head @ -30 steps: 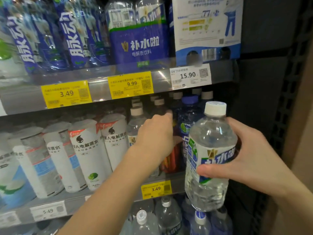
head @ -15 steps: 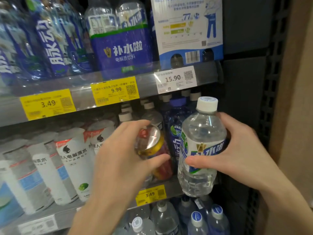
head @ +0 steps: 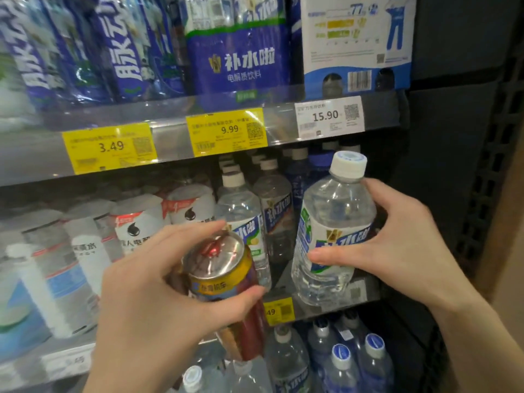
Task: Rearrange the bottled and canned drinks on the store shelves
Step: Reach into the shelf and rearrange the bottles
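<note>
My left hand point(head: 147, 302) grips a red and gold can point(head: 224, 279) with a silver top, tilted, held in front of the middle shelf. A clear water bottle point(head: 331, 231) with a white cap and a blue-and-white label is held upright by my right hand point(head: 391, 245), at the shelf's right end. Behind the can stand similar clear bottles point(head: 241, 211) on the middle shelf point(head: 317, 307). A dark gap lies between those bottles and the held bottle.
White cans point(head: 136, 222) fill the middle shelf's left part. Blue bottle packs point(head: 238, 52) and a white carton point(head: 357, 38) sit on the upper shelf above price tags point(head: 226, 131). Capped bottles point(head: 340, 361) stand below. A dark upright panel point(head: 453, 165) bounds the right side.
My left hand reached into the shelf, took hold of the red and gold can and drew it out toward me. The bottle in my right hand stayed at the shelf's right end.
</note>
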A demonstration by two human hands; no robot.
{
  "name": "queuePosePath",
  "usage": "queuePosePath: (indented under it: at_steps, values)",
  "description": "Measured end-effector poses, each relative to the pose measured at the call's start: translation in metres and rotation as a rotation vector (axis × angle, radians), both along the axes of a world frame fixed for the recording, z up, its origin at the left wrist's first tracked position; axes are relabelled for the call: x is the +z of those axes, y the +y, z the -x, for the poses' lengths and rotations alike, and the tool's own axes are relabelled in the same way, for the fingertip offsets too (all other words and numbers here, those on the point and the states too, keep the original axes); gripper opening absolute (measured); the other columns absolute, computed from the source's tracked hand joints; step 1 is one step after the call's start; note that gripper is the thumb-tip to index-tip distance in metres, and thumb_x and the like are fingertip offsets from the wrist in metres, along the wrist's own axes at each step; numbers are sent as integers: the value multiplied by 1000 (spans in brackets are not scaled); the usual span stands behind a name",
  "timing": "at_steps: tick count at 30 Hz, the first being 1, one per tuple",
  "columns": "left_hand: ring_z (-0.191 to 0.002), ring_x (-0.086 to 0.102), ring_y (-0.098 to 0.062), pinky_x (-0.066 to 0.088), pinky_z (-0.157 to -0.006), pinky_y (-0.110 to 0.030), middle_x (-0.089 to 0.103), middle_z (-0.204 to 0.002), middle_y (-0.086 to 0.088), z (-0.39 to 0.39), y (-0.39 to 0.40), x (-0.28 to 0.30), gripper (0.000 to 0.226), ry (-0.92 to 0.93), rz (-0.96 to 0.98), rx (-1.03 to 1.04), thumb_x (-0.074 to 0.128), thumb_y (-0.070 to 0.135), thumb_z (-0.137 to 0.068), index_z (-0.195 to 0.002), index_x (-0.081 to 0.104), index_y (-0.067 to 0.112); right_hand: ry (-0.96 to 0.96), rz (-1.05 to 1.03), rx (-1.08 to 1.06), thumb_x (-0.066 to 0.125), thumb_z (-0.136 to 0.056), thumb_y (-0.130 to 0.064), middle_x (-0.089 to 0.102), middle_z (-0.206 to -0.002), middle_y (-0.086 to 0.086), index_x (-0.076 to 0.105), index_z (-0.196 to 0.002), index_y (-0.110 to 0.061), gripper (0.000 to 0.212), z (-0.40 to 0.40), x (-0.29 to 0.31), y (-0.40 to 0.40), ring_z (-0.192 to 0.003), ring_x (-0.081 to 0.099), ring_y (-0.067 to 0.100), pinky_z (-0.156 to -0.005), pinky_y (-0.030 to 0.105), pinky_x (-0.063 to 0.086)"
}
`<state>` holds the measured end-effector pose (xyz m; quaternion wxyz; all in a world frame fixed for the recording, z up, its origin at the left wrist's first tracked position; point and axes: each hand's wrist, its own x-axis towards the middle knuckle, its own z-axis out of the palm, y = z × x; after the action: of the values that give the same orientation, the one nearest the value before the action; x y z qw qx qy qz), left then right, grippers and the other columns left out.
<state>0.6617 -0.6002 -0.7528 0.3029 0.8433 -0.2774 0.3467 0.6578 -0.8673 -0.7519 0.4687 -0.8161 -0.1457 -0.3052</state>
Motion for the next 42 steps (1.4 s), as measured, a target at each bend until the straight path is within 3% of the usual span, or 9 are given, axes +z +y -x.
queuePosePath:
  at_steps: [5,10,16,20,28,32,35,38,42]
  values:
    - [-84,58,5,41,-66,-7,66,-101,31,-3,7,-8,71,22,159,-43,79,68,-45,-113,67,50,-36,0,-32,99,-45,-37,71,-104,-29,64,-119,-35,82,-10,-5,22,-99,66,-10,-85,11,52]
    - [-90,52,14,36,-76,0,59,-104,40,-2,14,-7,78,31,187,-3,76,70,-42,-117,64,50,-61,51,-121,98,-44,-44,69,-103,-31,61,-119,-38,84,-22,-13,39,-100,62,-15,-85,6,47]
    - [-102,62,1,43,-80,-7,65,-108,34,-8,28,-9,86,96,229,-8,79,71,-40,-122,65,49,-138,70,-268,97,-41,-42,45,-105,-17,56,-109,-49,80,-29,-14,46,-100,48,-12,-80,-5,32]
    - [-101,61,8,42,-80,-2,63,-107,38,-11,32,-8,83,86,234,-17,78,70,-40,-120,64,50,-120,74,-297,100,-42,-35,48,-106,-17,60,-123,-42,90,-38,-24,52,-96,52,-5,-83,-4,33]
    - [-99,63,4,45,-80,-6,68,-98,33,-14,33,-13,84,93,242,-20,79,71,-40,-119,66,48,-69,-15,-426,97,-55,-37,63,-113,-13,57,-127,-29,83,-45,-36,69,-107,60,13,-90,38,53]
    - [-100,64,2,49,-79,-10,68,-102,30,-16,31,-14,85,96,222,-20,78,72,-42,-123,65,46,5,151,-566,80,-81,-41,33,-115,-8,57,-140,-31,64,-44,-34,63,-118,41,18,-81,32,40]
    - [-100,63,5,48,-80,-8,67,-102,35,-17,28,-14,84,100,239,-35,77,73,-41,-120,63,51,-30,101,-491,68,-95,-19,38,-112,-5,58,-140,-26,48,-46,-36,55,-99,49,7,-87,32,48]
    - [-99,62,10,45,-81,-4,66,-100,36,-18,24,-14,82,95,242,-48,77,72,-41,-119,63,50,-96,-4,-470,60,-97,0,49,-108,-2,61,-138,-22,46,-47,-35,49,-88,51,6,-85,13,45]
    - [-101,62,10,47,-80,-3,66,-103,36,-17,17,-14,81,114,272,-85,80,68,-41,-118,65,49,-115,-207,-350,62,-94,-4,64,-88,-2,73,-105,-26,27,-43,-30,47,-74,59,18,-74,44,57]
